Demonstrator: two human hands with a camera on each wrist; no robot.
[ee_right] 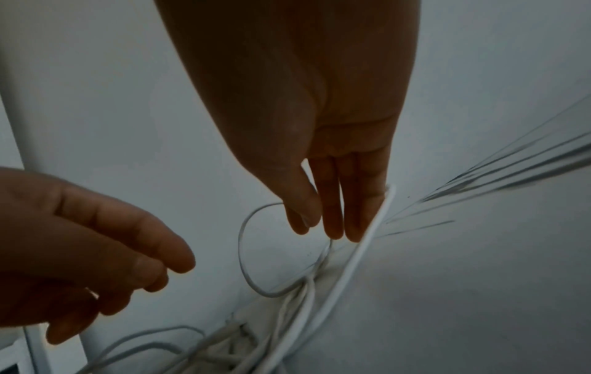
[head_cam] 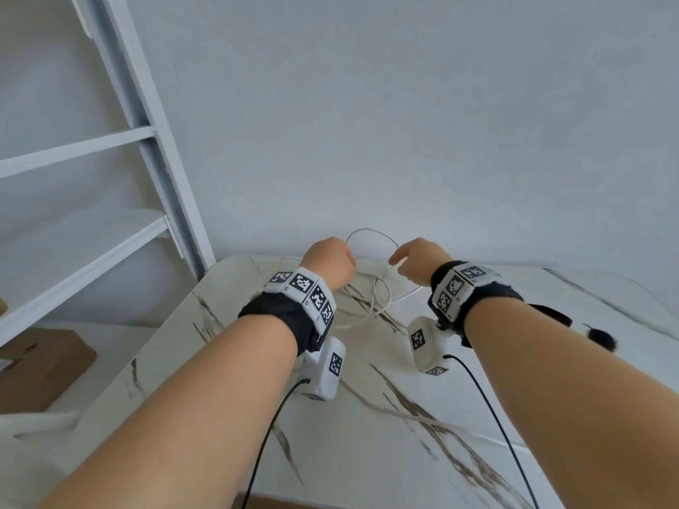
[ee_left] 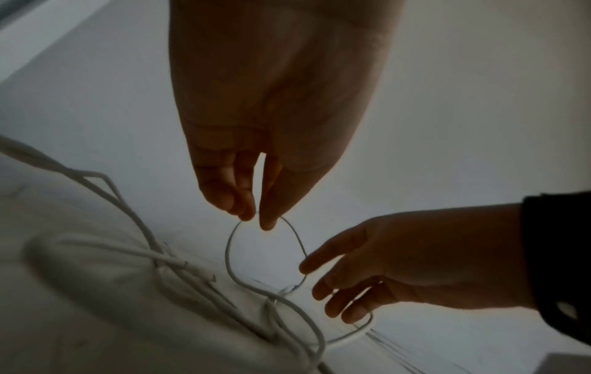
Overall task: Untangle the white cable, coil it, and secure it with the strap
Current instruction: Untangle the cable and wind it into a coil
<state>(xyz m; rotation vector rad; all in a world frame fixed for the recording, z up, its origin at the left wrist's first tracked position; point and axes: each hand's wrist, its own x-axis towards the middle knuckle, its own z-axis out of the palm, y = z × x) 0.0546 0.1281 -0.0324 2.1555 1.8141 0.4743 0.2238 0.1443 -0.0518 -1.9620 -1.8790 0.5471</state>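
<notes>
- Wall (head_cam: 404,123), pale and plain, fills the space beyond both my hands; white shelving (head_cam: 77,148) stands off past my left hand, with a brown cardboard box (head_cam: 40,365) low beside it.
- Bench (head_cam: 367,453), white marble pattern with dark veins, lies under both my forearms and runs up to the wall.
- My left hand (head_cam: 329,260) is raised above the far end of the bench. In the left wrist view its thumb and fingertips (ee_left: 248,212) pinch the top of a thin loop of the white cable (head_cam: 371,284).
- My right hand (head_cam: 419,260) is level with the left and near it, on the other side of that loop. Its fingers are fairly straight and loosely spread. From the right wrist view a thicker run of cable passes along the little-finger side, touching it, and the thin loop meets the thumb and forefinger; I cannot tell whether they actually pinch it.
- The white cable stands up as one round loop between my two hands, in front of the wall; the remainder lies in loose overlapping turns on the bench just below and nearer than the hands, still tangled.
- A small black fuzzy object (head_cam: 600,339) sits on the bench beside my right forearm; I cannot tell what it is.
</notes>
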